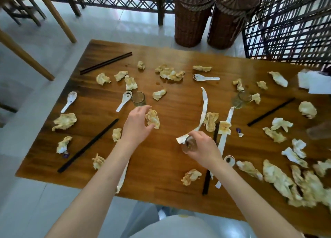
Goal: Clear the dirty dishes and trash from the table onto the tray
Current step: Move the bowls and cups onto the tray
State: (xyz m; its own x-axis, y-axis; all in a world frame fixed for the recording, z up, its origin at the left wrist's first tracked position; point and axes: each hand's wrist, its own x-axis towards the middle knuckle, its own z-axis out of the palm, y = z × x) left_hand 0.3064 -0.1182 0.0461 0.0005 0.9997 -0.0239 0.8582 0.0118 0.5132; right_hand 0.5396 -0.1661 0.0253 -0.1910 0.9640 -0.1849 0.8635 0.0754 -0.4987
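On the wooden surface [170, 175], stained crumpled napkins, spoons, chopsticks and glasses are scattered. At the far left, a white spoon [69, 101] is seen above a large napkin wad [64, 121], and a pair of black chopsticks [88, 145] is laid diagonally beside them. A second spoon [124, 99] is set just beside an upright empty glass [138, 99]. Right below that glass, a crumpled napkin [152, 118] is pinched by the left hand [137, 125], with the fingers curled over its top and the thumb under its near edge. Near the middle, a small glass [189, 145] is gripped by the right hand [203, 148], the fingers wrapped round it; whether it is lifted off the surface cannot be told. A long white paper strip [204, 108] is touched at its near end by the same hand. Further right, another glass [240, 99] is stood, and a heap of napkins [295, 185] is piled at the right edge. No tray is shown.
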